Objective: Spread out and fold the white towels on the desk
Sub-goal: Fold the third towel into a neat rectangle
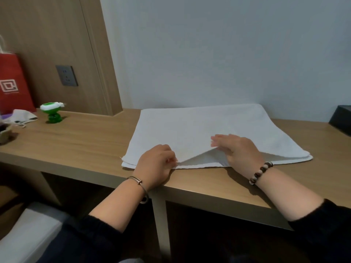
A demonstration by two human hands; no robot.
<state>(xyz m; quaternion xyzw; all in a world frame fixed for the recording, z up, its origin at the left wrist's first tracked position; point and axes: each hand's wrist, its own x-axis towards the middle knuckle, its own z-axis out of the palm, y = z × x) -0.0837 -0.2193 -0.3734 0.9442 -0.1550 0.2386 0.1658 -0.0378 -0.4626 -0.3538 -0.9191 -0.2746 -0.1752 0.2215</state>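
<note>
White towel [199, 126]: one; left hand [155, 164], right hand [239, 150] hold its top layer.

A folded white towel [199, 126] is lying on the desk [76, 141]. At the towel's near edge the left hand [155, 164] is pinching the top layer and the right hand [239, 149] is holding it raised (thumb underneath). A green toy [53, 112] is standing well left of the towel.

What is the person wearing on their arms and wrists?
Dark sleeves, pushed up. There is a thin metal bangle by the left hand, and a bracelet of brown and white beads by the right hand. No gloves.
</note>
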